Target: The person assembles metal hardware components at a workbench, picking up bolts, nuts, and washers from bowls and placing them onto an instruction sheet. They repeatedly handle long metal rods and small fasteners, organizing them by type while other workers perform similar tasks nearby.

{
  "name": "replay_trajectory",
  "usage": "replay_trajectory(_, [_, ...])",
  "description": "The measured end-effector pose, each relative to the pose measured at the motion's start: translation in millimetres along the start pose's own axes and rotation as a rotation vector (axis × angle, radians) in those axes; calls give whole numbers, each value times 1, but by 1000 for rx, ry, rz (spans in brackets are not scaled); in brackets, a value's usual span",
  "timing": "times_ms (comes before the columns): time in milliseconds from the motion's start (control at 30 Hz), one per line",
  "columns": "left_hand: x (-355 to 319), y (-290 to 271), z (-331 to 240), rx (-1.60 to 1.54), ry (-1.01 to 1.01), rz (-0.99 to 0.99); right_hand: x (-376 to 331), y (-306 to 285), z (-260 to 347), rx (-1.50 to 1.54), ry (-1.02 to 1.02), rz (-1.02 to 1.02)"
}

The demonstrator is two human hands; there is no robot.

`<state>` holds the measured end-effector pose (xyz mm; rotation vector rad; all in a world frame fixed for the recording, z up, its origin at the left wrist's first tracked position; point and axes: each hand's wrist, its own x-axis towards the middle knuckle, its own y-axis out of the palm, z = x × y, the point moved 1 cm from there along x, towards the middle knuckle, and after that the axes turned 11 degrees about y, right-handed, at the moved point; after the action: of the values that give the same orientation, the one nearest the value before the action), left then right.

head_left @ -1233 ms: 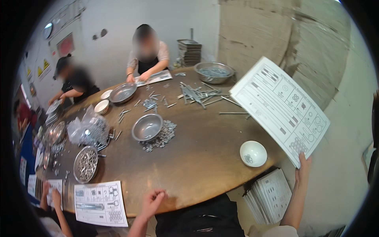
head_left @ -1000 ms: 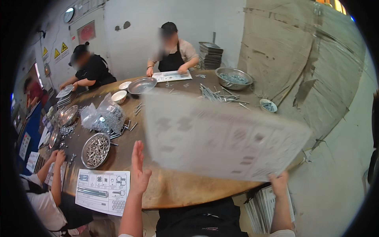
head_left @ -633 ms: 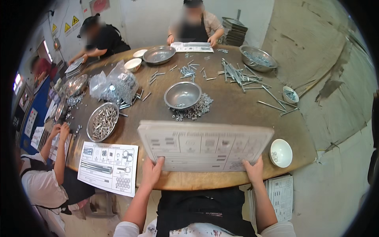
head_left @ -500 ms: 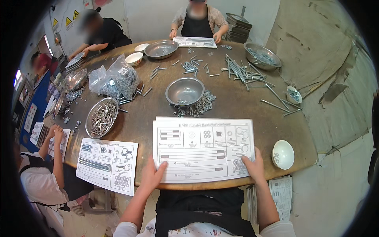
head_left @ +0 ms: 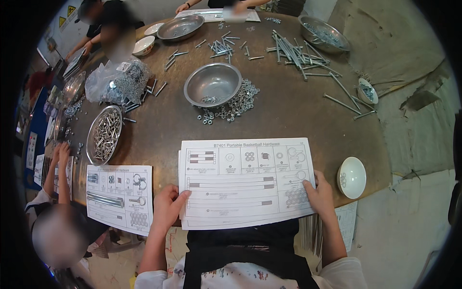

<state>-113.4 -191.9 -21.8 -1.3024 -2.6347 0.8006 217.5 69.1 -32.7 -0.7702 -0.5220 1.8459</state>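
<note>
So both hands are on the big white instruction sheet (head_left: pixel 246 182), which lies flat at the near edge of the round brown surface (head_left: pixel 288 115). The left hand (head_left: pixel 167 208) pinches the sheet's lower left corner, thumb on top, and the right hand (head_left: pixel 319 193) grips its right edge the same way.

Using that sheet as the anchor: just left of it lies a second, smaller white sheet (head_left: pixel 120 195) with the same sort of parts diagrams, hanging a little over the rim. Just right of it sits a small white bowl (head_left: pixel 352 177). Straight beyond it there's a steel bowl (head_left: pixel 212 85) with a scatter of nuts (head_left: pixel 236 103) around its base. Beyond and to the left are a flat steel dish full of bolts (head_left: pixel 104 134) and a clear plastic bag of hardware (head_left: pixel 120 81). Far beyond to the right, a bunch of long rods (head_left: pixel 298 53) lie loose.

Up at the far left, on the wall, there's a yellow triangular warning sign (head_left: pixel 70 10). Another person's hands (head_left: pixel 60 154) rest at the surface's left edge.
</note>
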Motion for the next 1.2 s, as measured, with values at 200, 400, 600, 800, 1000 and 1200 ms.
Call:
replay_trajectory(200, [7, 1, 28, -422, -70, 19, 1, 1, -2, 127, 15, 46])
replay_trajectory(400, [20, -3, 16, -697, -83, -98, -4, -23, 34, -325, -8, -4])
replay_trajectory(600, [59, -22, -44, -661, 96, 63, -5, -27, 171, -376, -887, -211])
replay_trajectory(800, [80, -25, -142, -567, 416, 304, 0, 7, 299, -593, -1398, -33])
replay_trajectory(1000, [81, -33, -180, -495, 494, 426, -16, -20, 334, -819, -1031, 368])
replay_trajectory(1200, [88, -30, -174, -377, 427, 421, 20, -55, 323, -546, -824, 327])
